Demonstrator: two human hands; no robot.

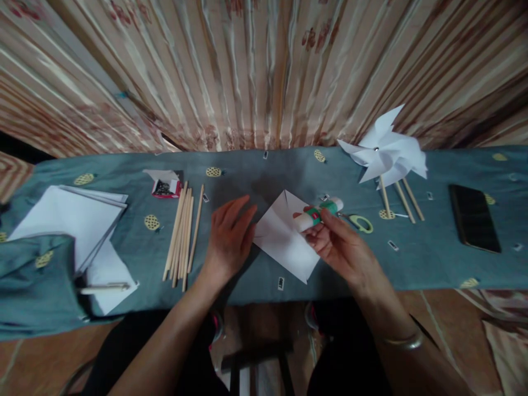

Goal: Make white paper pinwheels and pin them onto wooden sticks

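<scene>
White paper (pixel 280 247), square, lay on the blue-green cloth (pixel 429 267) between the person's two hands. The right hand (pixel 340 242) was clamped around a green-and-white glue stick (pixel 317 215), held over the paper's right side. The left hand (pixel 231 236) was loose, its fingers slightly apart, near the paper's left corner. Wooden sticks (pixel 179 236) lay left of it; green-handled scissors (pixel 363 224) and pinwheels (pixel 390 154) lay beyond the right hand.

Pleated beige-and-brown striped fabric curtain (pixel 264 71) behind long, narrow worktop (pixel 256 168); grey-green pineapple-print cloth (pixel 433 264) draped over it. Reddish-brown tiled floor (pixel 457 324) below, pale joints. Dim light.
</scene>
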